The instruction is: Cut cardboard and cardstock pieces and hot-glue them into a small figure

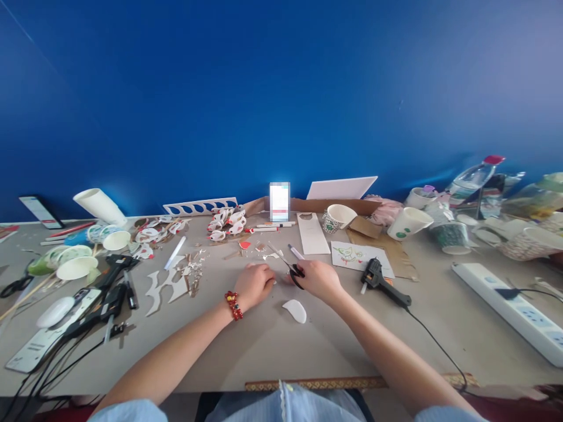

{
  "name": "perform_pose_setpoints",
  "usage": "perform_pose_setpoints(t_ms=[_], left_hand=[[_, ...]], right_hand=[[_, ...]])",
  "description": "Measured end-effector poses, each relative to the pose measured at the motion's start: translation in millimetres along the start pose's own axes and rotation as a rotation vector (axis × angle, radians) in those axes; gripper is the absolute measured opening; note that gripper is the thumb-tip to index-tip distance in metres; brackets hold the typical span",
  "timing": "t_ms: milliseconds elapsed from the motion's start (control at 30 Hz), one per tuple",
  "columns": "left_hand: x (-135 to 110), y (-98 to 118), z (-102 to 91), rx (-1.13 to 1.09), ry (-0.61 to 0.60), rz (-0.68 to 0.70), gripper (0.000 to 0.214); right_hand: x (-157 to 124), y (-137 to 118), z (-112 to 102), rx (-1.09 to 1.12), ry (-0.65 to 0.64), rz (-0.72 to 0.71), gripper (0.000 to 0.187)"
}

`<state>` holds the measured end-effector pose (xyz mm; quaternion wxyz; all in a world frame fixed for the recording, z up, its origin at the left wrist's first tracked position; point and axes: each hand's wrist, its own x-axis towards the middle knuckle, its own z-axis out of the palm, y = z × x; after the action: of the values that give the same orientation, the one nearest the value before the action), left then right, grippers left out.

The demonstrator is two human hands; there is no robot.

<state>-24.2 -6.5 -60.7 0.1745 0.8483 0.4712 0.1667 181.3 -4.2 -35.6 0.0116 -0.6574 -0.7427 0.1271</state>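
Note:
My right hand (pixel 320 279) grips a pair of black-handled scissors (pixel 297 273), blades pointing away and to the left over the table. Just left of it, my left hand (pixel 255 285) rests low over the table with its fingers curled together. A small whitish bit shows at its fingertips, too small to name. On the table between my forearms lies a white leaf-shaped cutout (pixel 295 311), touched by neither hand. Beyond the hands are a small red piece (pixel 244 245), white scraps (pixel 272 255) and a capped pen (pixel 295 252).
A black glue gun (pixel 373 275) with its cord lies right of a drawing on paper (pixel 352 255). A white power strip (pixel 510 305) is farther right. Left are white foam offcuts (pixel 165 291), bird-like cutouts (pixel 226 224) and more glue guns (pixel 109 287). A phone (pixel 280 202) stands at the back.

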Motion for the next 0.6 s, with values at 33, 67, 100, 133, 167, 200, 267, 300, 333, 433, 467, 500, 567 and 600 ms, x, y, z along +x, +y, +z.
perform_pose_setpoints(t_ms=[33,67,100,133,167,200,267,300,333,433,467,500,567,600], left_hand=[[-0.5,-0.9,-0.7,0.030,0.001,0.013,0.021],[-1.4,-2.0,-1.6,0.056,0.001,0.024,0.022],[-2.6,-3.2,-2.7,0.079,-0.001,0.035,0.022],[-4.0,-4.4,-3.9,0.097,-0.003,0.043,0.023],[-5.3,-5.5,-5.1,0.112,-0.004,0.049,0.023],[-6.5,-6.4,-6.1,0.123,-0.004,0.053,0.023],[-8.3,-7.3,-7.2,0.135,-0.002,0.061,0.023],[-8.8,-7.4,-7.2,0.138,0.000,0.066,0.024],[-9.1,-7.2,-6.8,0.139,0.003,0.069,0.024],[-8.9,-6.6,-3.9,0.137,0.021,0.067,0.022],[-8.7,-6.7,-2.9,0.136,0.028,0.064,0.021],[-8.5,-7.0,-2.2,0.135,0.033,0.061,0.020],[-8.3,-8.2,-1.6,0.137,0.041,0.055,0.018],[-8.2,-9.1,-1.8,0.141,0.043,0.052,0.018]], right_hand=[[0.0,-0.1,0.1,0.000,-0.002,-0.001,0.039],[0.1,-0.2,0.2,0.000,-0.004,-0.003,0.040],[0.2,-0.1,0.5,0.001,-0.006,-0.005,0.040],[0.4,0.0,0.9,0.002,-0.007,-0.007,0.041],[0.6,0.2,1.4,0.003,-0.007,-0.009,0.042],[0.8,0.4,2.1,0.004,-0.006,-0.010,0.043],[1.4,0.8,4.1,0.008,-0.002,-0.010,0.044],[1.7,1.0,5.4,0.010,-0.001,-0.010,0.044],[1.9,1.1,6.9,0.013,0.001,-0.010,0.044],[2.5,1.2,12.0,0.025,0.008,-0.017,0.044],[2.6,1.2,13.7,0.029,0.011,-0.019,0.044],[2.7,1.3,15.3,0.034,0.014,-0.021,0.044],[2.9,1.6,17.9,0.041,0.020,-0.021,0.044],[2.9,1.9,18.9,0.045,0.022,-0.020,0.044]])
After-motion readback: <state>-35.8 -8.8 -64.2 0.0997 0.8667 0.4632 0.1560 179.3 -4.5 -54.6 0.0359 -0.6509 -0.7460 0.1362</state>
